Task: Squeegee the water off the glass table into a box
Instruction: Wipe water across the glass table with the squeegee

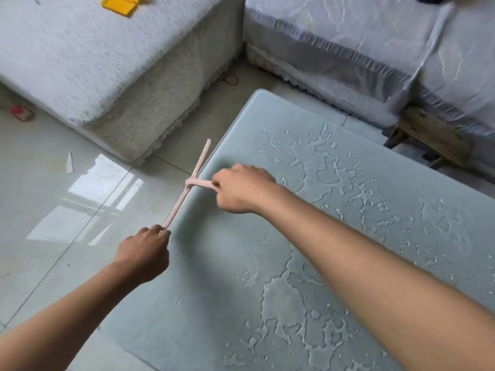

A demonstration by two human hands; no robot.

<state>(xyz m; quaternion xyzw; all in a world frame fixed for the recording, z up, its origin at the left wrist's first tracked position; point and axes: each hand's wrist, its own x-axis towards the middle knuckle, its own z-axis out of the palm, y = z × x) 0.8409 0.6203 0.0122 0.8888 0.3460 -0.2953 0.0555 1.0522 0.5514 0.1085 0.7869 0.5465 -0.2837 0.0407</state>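
Observation:
A pink squeegee (190, 183) lies along the left edge of the frosted glass table (222, 263). My right hand (242, 190) grips its handle from the table side. My left hand (146, 253) pinches the near end of the blade at the table's edge. Puddles and droplets of water (329, 172) spread over the middle and right of the glass, with a second patch of water (292, 311) nearer me. The strip of glass beside the blade looks dry. No box is in view.
A white covered sofa (112, 76) stands at the left rear and another covered sofa (375, 49) behind the table. A small wooden stool (431, 135) sits at the right. Shiny floor tiles (67, 210) lie left of the table. Something yellow (120, 4) rests on the left sofa.

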